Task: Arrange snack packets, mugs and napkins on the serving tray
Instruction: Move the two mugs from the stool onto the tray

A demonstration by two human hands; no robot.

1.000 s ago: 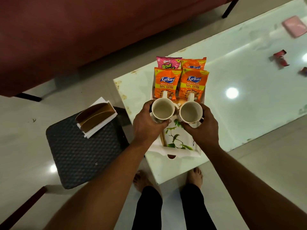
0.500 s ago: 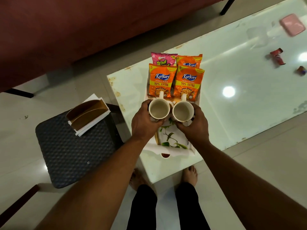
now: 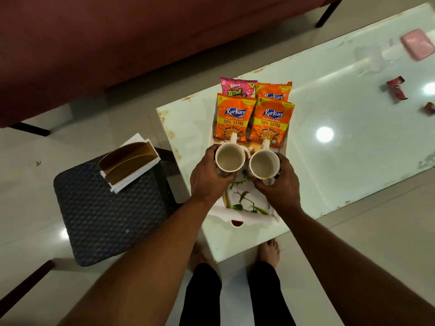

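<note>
A white serving tray (image 3: 254,222) with a leaf print lies at the near left corner of the glass table. Its far half holds two orange Kurkure packets (image 3: 231,116) (image 3: 271,122), with a pink Bingo packet (image 3: 236,87) and a third orange packet (image 3: 274,90) behind them. My left hand (image 3: 207,181) grips a cream mug (image 3: 229,158). Beside it my right hand (image 3: 280,184) grips a second cream mug (image 3: 264,164). Both mugs are upright over the tray's middle, handles pointing away. Whether they rest on the tray is unclear.
A brown napkin holder with white napkins (image 3: 128,164) stands on a dark quilted stool (image 3: 106,212) left of the table. The glass table (image 3: 353,149) carries a pink box (image 3: 417,47) and red wrappers (image 3: 396,89) far right. A maroon sofa (image 3: 117,43) is behind.
Both mugs stay in my hands over the tray, shifted only slightly. The camera view has drifted a little.
</note>
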